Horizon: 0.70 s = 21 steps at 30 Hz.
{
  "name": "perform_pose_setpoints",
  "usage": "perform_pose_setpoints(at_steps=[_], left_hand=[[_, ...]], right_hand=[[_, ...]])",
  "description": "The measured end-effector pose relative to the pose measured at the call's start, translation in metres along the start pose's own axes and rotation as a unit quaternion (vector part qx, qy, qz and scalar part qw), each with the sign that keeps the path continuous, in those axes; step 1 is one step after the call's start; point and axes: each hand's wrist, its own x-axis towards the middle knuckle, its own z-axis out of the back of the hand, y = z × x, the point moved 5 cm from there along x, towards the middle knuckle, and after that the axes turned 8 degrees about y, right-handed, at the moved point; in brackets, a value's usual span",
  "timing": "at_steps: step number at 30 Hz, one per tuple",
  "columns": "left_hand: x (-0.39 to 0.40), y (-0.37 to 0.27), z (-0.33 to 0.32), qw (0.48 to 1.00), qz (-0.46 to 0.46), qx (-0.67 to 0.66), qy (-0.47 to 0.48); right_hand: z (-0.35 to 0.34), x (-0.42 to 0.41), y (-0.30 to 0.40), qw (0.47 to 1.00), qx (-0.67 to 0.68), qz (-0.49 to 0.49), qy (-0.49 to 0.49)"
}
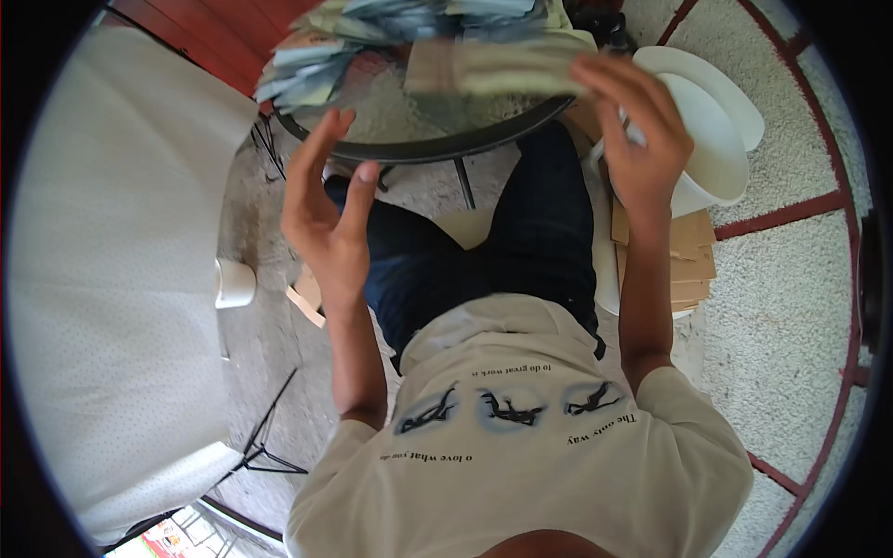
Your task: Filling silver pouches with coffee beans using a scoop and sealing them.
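My right hand point(645, 132) grips the right end of a pale, flat paper-like piece point(502, 68), held over the round glass-topped table point(446, 149). The piece is blurred, so its exact kind is unclear. My left hand point(324, 223) is raised near the table's front left edge, thumb and fingers apart with nothing between them. Loose stacks of pale blue, white and yellowish paper-like pieces point(314, 70) are heaped along the table's left and far sides. Part of the heap passes out of view at the top.
To the right stands a white plastic bin point(704, 150), its lid point(725, 91) behind it. Brown cardboard pieces point(691, 265) are stacked below the bin. A dotted pale sheet point(125, 279) hangs at the left, near a white cup-like container point(236, 284) and a black stand point(261, 446).
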Motion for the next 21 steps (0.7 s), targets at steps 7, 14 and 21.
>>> perform_pose_setpoints(at_steps=[7, 14, 21], left_hand=[[0.001, 0.048, -0.023, 0.977, 0.028, 0.107, 0.182], [0.024, 0.069, 0.008, 0.984, 0.047, 0.122, 0.123], [0.077, 0.094, 0.021, 0.994, -0.029, 0.058, -0.092]], right_hand=[[-0.077, -0.031, -0.109, 0.965, -0.123, -0.119, 0.201], [-0.068, -0.002, -0.051, 0.935, -0.2, -0.153, 0.25], [-0.152, 0.09, 0.015, 0.978, -0.031, 0.029, 0.204]])
